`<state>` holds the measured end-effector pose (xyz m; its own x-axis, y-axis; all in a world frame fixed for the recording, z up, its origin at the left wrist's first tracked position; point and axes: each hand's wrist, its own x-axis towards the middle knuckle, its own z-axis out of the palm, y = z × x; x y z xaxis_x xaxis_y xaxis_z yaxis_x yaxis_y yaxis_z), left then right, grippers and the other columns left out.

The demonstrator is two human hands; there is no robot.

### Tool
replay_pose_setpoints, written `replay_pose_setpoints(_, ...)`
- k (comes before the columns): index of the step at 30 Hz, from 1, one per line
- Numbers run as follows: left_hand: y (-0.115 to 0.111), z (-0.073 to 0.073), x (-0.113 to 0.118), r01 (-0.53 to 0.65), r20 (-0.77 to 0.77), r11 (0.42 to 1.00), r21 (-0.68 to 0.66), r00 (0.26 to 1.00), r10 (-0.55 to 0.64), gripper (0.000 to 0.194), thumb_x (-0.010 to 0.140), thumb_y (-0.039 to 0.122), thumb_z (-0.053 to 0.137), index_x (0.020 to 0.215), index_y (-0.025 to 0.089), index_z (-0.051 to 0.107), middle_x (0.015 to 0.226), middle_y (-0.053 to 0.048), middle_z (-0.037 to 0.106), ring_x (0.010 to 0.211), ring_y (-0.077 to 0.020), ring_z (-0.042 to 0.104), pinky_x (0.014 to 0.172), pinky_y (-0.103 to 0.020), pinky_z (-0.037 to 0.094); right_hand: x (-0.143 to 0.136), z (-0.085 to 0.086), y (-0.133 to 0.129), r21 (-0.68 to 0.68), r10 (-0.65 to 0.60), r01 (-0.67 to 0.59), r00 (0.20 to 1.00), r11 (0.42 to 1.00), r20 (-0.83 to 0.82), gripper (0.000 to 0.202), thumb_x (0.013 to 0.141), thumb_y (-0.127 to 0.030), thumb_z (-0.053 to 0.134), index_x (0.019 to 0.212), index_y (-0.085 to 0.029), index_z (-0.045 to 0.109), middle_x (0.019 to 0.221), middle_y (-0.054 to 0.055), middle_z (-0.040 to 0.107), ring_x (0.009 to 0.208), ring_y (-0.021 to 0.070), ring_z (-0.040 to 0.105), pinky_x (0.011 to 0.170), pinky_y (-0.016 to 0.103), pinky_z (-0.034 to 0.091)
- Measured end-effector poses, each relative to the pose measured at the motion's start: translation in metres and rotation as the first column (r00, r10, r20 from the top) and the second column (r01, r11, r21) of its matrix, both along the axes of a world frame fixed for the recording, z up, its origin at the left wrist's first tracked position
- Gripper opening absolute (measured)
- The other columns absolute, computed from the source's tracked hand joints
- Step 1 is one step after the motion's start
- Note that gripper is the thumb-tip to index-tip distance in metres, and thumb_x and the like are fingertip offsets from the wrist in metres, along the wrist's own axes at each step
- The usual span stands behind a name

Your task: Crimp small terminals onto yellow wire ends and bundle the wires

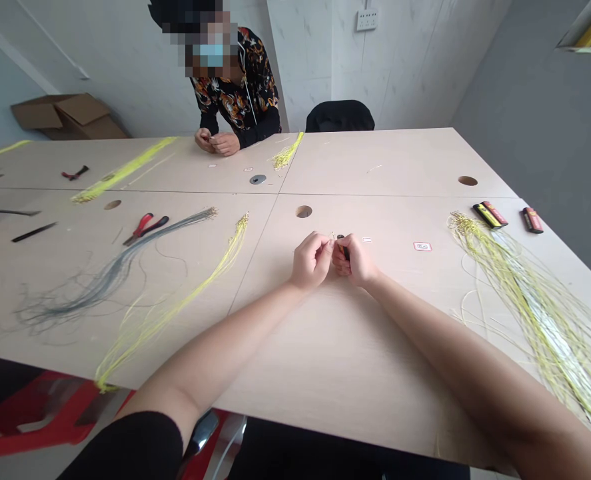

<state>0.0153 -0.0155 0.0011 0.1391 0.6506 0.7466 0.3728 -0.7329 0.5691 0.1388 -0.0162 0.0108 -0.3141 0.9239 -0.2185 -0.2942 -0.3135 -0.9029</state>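
Observation:
My left hand (312, 259) and my right hand (355, 260) meet just above the table. The left is closed in a pinch, with the tip of a thin yellowish cord (332, 235) showing at its fingertips. My right fingers are wrapped round a small dark lighter (344, 251), its top beside that tip. Whether a flame burns cannot be made out. Left of my hands lies a thin bundle of yellow cords (214, 275). A larger yellow cord bundle (515, 280) spreads beyond my right forearm.
Several lighters (532, 220) lie at the right edge. Red-handled pliers (142, 230) sit near a grey cord bundle (108, 283). A round hole (304, 211) opens in the table (375, 373) beyond my hands. Across from me a masked person (238, 87) works with both hands together.

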Motion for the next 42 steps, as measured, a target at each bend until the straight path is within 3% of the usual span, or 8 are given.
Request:
replay_pose_setpoints(6, 0.000, 0.000, 0.000, -0.007, 0.022, 1.000, -0.026, 1.000, 0.007, 0.031, 0.095, 0.031, 0.050, 0.067, 0.019, 0.047, 0.059, 0.003, 0.044, 0.053, -0.0085, 0.041, 0.051, -0.023, 0.034, 0.002, -0.002, -0.001, 0.079, -0.101, 0.106, 0.993, 0.991, -0.062, 0.042, 0.078, -0.053, 0.049, 0.055, -0.022, 0.031, 0.044, -0.007, 0.023, 0.039, 0.0060, 0.019, 0.039, 0.023, 0.016)
replay_pose_setpoints(10, 0.001, 0.000, 0.000, -0.012, 0.018, 0.999, -0.032, 1.000, 0.013, 0.030, 0.093, 0.029, 0.051, 0.066, 0.019, 0.045, 0.058, 0.004, 0.041, 0.052, -0.0081, 0.039, 0.050, -0.023, 0.034, 0.007, -0.006, 0.002, 0.191, -0.284, 0.294, 0.955, 0.936, -0.082, 0.029, 0.071, -0.040, 0.067, 0.064, -0.021, 0.045, 0.045, -0.010, 0.026, 0.040, 0.0054, 0.022, 0.040, 0.023, 0.020)
replay_pose_setpoints(12, 0.001, 0.000, 0.000, -0.014, 0.012, 0.999, -0.033, 1.000, 0.014, 0.030, 0.093, 0.028, 0.051, 0.065, 0.019, 0.045, 0.058, 0.004, 0.042, 0.052, -0.0080, 0.039, 0.050, -0.022, 0.033, 0.010, -0.008, 0.004, 0.237, -0.317, 0.325, 0.946, 0.916, -0.073, 0.024, 0.069, -0.038, 0.070, 0.071, -0.020, 0.054, 0.046, -0.010, 0.028, 0.041, 0.0050, 0.022, 0.041, 0.023, 0.021)
replay_pose_setpoints(20, 0.002, 0.000, 0.000, 0.000, -0.005, 0.999, -0.049, 1.000, -0.001, 0.031, 0.092, 0.028, 0.052, 0.064, 0.019, 0.044, 0.058, 0.004, 0.044, 0.051, -0.0078, 0.040, 0.049, -0.023, 0.033, 0.011, -0.013, 0.003, 0.358, -0.291, 0.259, 0.956, 0.897, 0.037, 0.021, 0.071, -0.038, 0.071, 0.071, -0.017, 0.065, 0.050, -0.005, 0.043, 0.045, 0.0061, 0.032, 0.044, 0.024, 0.025)
replay_pose_setpoints(30, 0.001, 0.000, 0.000, 0.015, 0.016, 0.993, -0.114, 1.000, -0.013, 0.030, 0.092, 0.031, 0.051, 0.065, 0.018, 0.048, 0.060, 0.003, 0.049, 0.053, -0.0085, 0.042, 0.052, -0.023, 0.035, 0.011, -0.016, 0.007, 0.386, -0.292, 0.245, 0.954, 0.889, 0.067, 0.026, 0.076, -0.041, 0.067, 0.068, -0.018, 0.058, 0.052, -0.006, 0.039, 0.045, 0.0057, 0.030, 0.044, 0.023, 0.025)
replay_pose_setpoints(42, 0.005, -0.003, 0.001, 0.102, 0.165, 0.966, -0.236, 0.984, -0.064, 0.034, 0.091, 0.043, 0.052, 0.070, 0.017, 0.057, 0.062, 0.001, 0.055, 0.057, -0.0089, 0.048, 0.056, -0.022, 0.040, 0.010, -0.019, 0.008, 0.421, -0.257, 0.201, 0.963, 0.885, 0.080, 0.035, 0.082, -0.049, 0.063, 0.069, -0.018, 0.054, 0.055, -0.005, 0.036, 0.048, 0.0063, 0.029, 0.045, 0.024, 0.026)
